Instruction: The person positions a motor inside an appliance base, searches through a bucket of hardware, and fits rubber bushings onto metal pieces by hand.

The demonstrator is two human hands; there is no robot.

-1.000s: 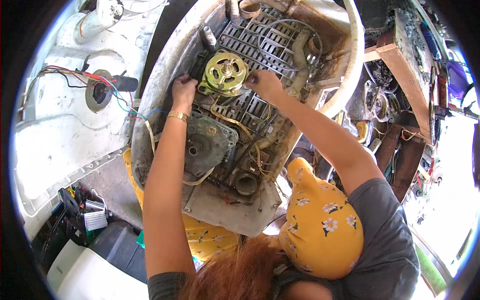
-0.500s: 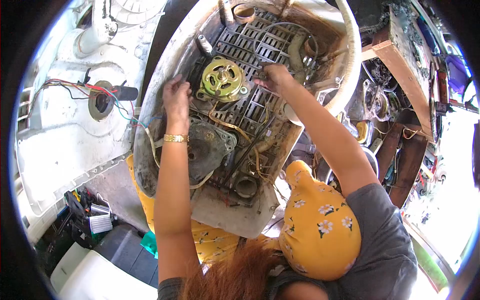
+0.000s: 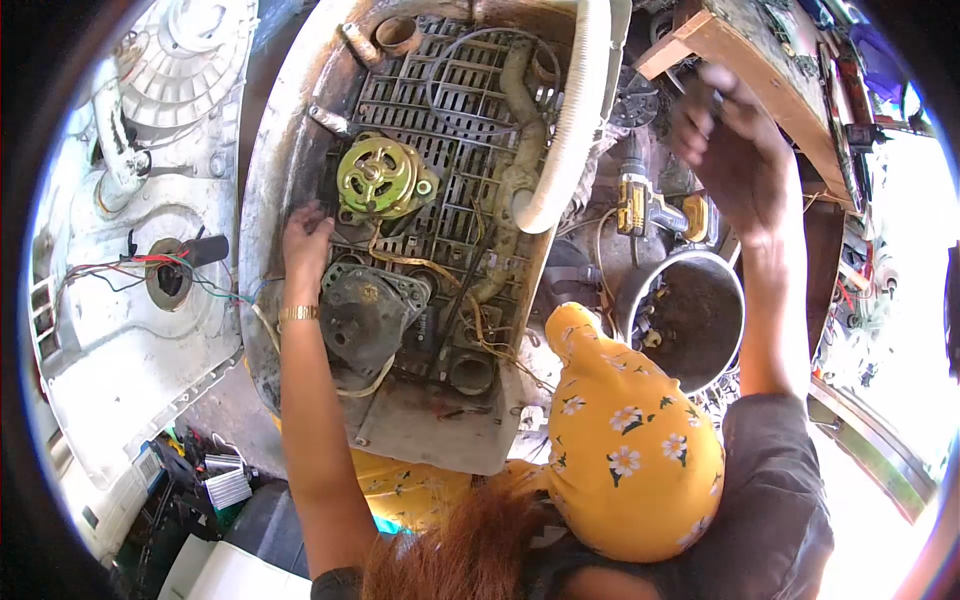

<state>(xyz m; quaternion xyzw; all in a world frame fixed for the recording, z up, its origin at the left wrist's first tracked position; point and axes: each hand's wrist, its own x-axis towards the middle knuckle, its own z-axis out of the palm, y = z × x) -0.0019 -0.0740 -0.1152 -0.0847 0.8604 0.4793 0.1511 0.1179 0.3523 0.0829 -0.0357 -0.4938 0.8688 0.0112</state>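
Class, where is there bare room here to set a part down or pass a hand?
Bare room shows on the slatted grid between the gold motor and the brown hose, and on the white panel below its wired opening. It is crowded around the grey housing, with wires beside it, and right of the tub, where drill and bucket sit close.

A person's bare right hand (image 3: 738,150) appears blurred, leaving unclear whether its fingers hold anything. Below it, small pieces (image 3: 651,325) inside a dark, round bucket (image 3: 737,330) are too tiny to identify. Beyond the bare left hand (image 3: 307,248), the top edge crops a grimy, off-white oval tub (image 3: 287,108) and white, ribbed plastic hose (image 3: 577,120).
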